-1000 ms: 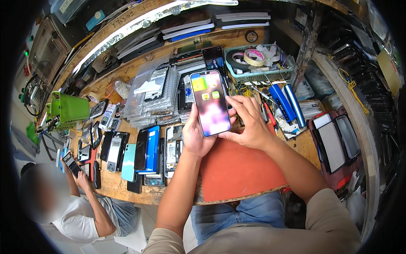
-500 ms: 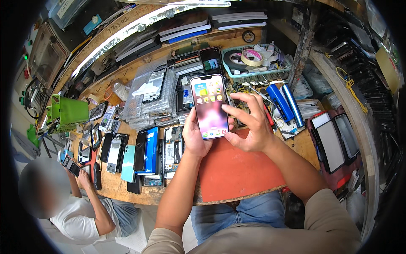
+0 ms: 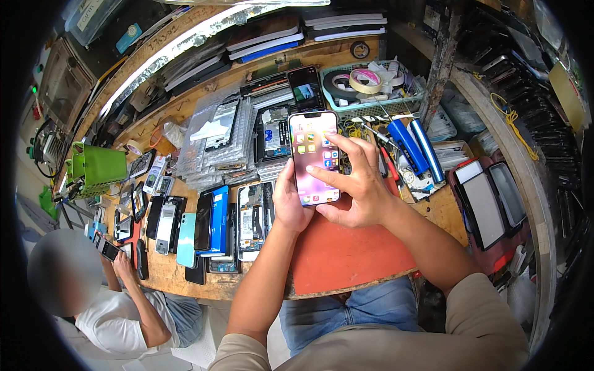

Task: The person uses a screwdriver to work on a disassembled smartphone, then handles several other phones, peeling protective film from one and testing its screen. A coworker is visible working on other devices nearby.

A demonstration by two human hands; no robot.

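A smartphone (image 3: 311,143) with a lit pink screen of app icons is held upright above the wooden workbench (image 3: 185,281). My left hand (image 3: 289,201) grips its lower left edge from behind. My right hand (image 3: 354,183) wraps the right side, with a finger lying across the lower part of the screen. Under both hands lies an orange-red mat (image 3: 346,256).
Rows of phones and opened phone bodies (image 3: 213,222) lie left of the mat. A green basket (image 3: 371,93) holds tape rolls. Blue cylinders (image 3: 416,145) lie to the right, and a red case with screens (image 3: 492,207) farther right. Another person (image 3: 105,303) sits lower left holding a phone.
The phone and both hands have shifted slightly right and nearer the camera. My right fingers have moved over the lower screen, which shows a different page of icons.
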